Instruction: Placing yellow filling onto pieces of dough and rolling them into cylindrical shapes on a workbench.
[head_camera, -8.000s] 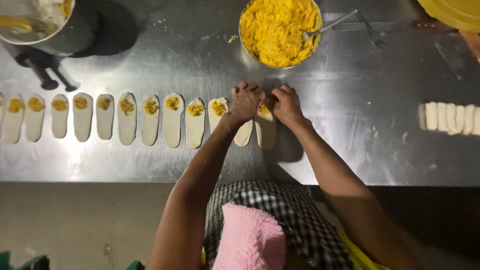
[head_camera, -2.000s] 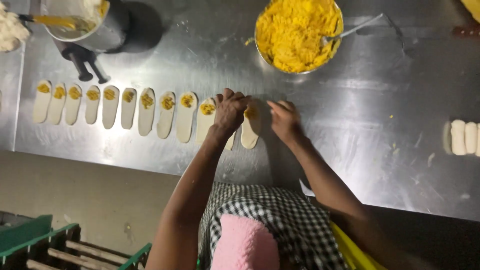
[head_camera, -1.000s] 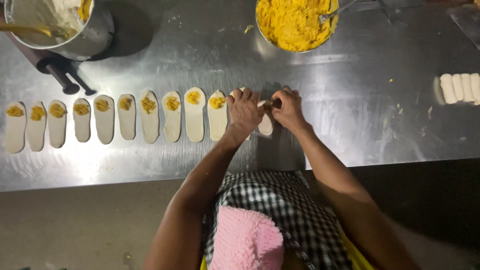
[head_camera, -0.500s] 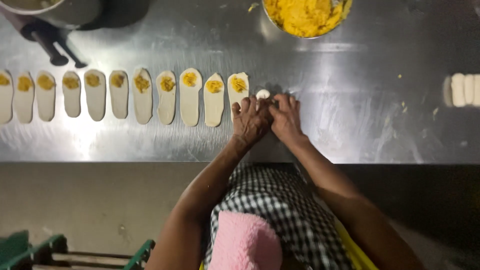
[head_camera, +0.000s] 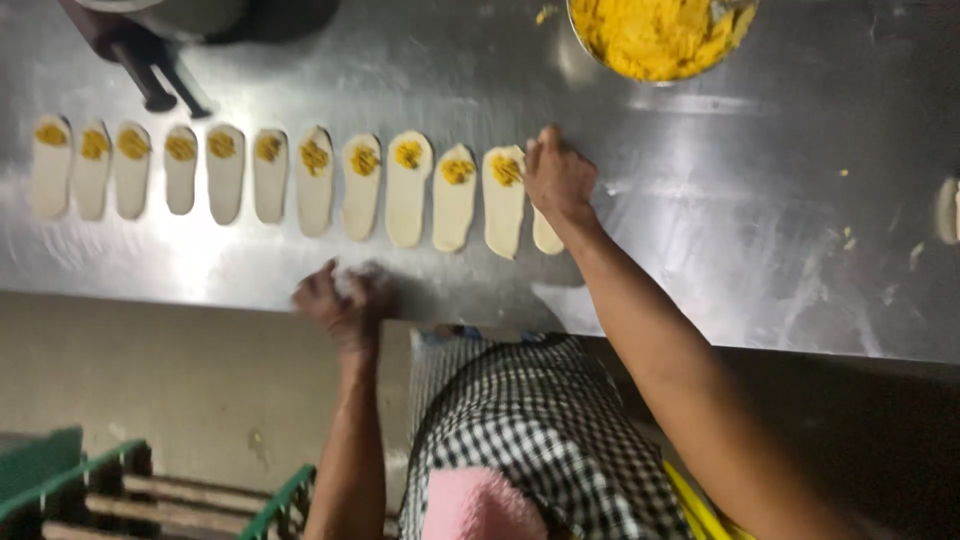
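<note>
In the head view, the right hand (head_camera: 558, 178) is resting palm down on the rightmost dough strip (head_camera: 546, 232) of a long row, fingers loosely curled over its upper end, so only the strip's lower tip is showing below the wrist. Whether the fingers are pinching the dough or just pressing on it cannot be told.

The left hand (head_camera: 340, 298) is hovering near the front edge of the steel table (head_camera: 700, 250), well apart from the right hand and below the middle of the row. It is blurred; the fingers are looking bunched together, and something pale is seeming to sit at the fingertips, but what it is cannot be told.

Stretching away to the left of the right hand, the row of dough strips (head_camera: 408, 190) is lying side by side on the table, each pale, oblong and carrying a dab of yellow filling (head_camera: 407, 154) near its far end. The strip just beside the right hand (head_camera: 503, 200) is touching the hand's edge.

Beyond the right hand, at the far side of the table, a metal bowl of yellow filling (head_camera: 655, 35) is sitting partly cut off by the frame. Far beyond the left hand, a dark pot with a handle (head_camera: 150, 75) is standing at the top corner. Well off to the right of the right hand, a pale piece of dough (head_camera: 945, 210) is lying at the frame's edge.
</note>
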